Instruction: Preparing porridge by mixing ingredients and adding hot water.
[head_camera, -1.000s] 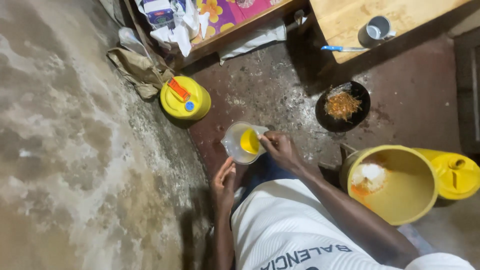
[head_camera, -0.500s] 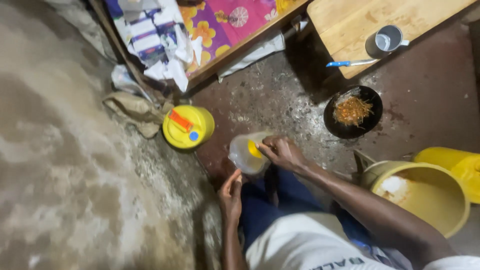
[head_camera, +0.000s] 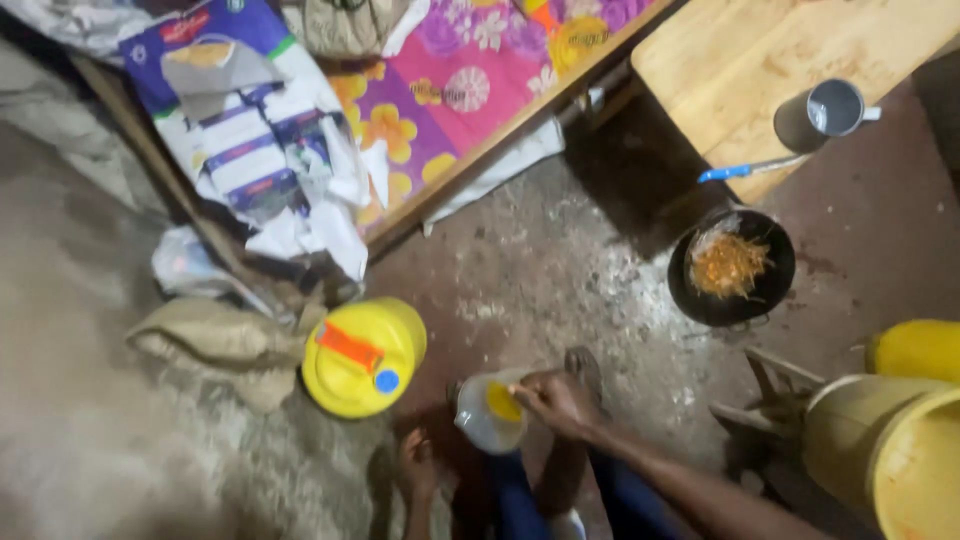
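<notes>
Two hands: yours, low in view.
Jug: clear plastic jug (head_camera: 487, 415) with yellow liquid, on the floor before your knees.
Right hand (head_camera: 556, 402): fingers closed on the jug's rim.
Left hand (head_camera: 417, 463): empty, loosely open, beside it.
Nearby: yellow jerrycan (head_camera: 362, 356) just left.

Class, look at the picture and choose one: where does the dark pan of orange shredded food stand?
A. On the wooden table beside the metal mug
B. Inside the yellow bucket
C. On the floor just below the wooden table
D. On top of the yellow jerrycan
C. The dark pan of orange shredded food sits on the floor, just below the edge of the wooden table that carries the metal mug.
</notes>
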